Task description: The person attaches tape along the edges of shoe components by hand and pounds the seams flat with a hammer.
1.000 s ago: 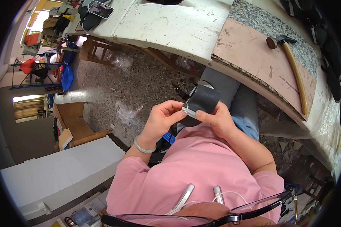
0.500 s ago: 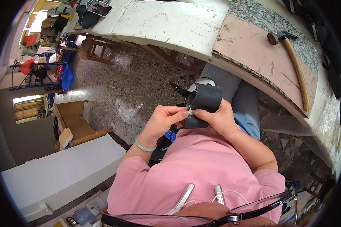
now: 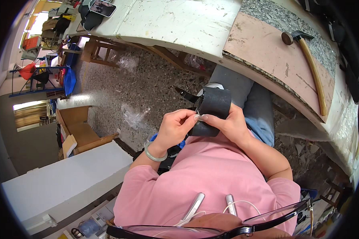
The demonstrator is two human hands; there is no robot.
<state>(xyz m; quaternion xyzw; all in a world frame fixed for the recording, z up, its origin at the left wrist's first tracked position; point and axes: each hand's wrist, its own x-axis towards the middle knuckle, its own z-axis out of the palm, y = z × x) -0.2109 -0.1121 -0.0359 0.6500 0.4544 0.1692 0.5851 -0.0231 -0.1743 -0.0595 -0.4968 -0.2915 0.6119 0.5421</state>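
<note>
Over my lap is a black, curved leather-like piece (image 3: pixel 214 102) with a narrow dark strap (image 3: pixel 186 94) sticking out on its left. A bit of white shows behind its far edge. My right hand (image 3: pixel 232 126) is closed around its right side, the fingers hidden beneath it and the thumb lying on the near part. At the left edge, my left hand (image 3: pixel 174 126) pinches a small pale thing (image 3: pixel 199 118), too small to name, between thumb and forefinger. Both thumb tips almost meet there.
A white worktable (image 3: pixel 171 24) curves across the top. On its pink board (image 3: pixel 263 51) lies a hammer (image 3: pixel 313 71) with a wooden handle. A phone (image 3: pixel 103 8) rests at the table's far left. Left of me stand a white-topped cabinet (image 3: pixel 71 179) and an open cardboard box (image 3: pixel 81 129). Clear plastic (image 3: pixel 133 115) lies on the floor.
The black piece has shifted slightly left and turned a little in my hands. My left hand has moved slightly, its thumb and forefinger still pinched at the same spot.
</note>
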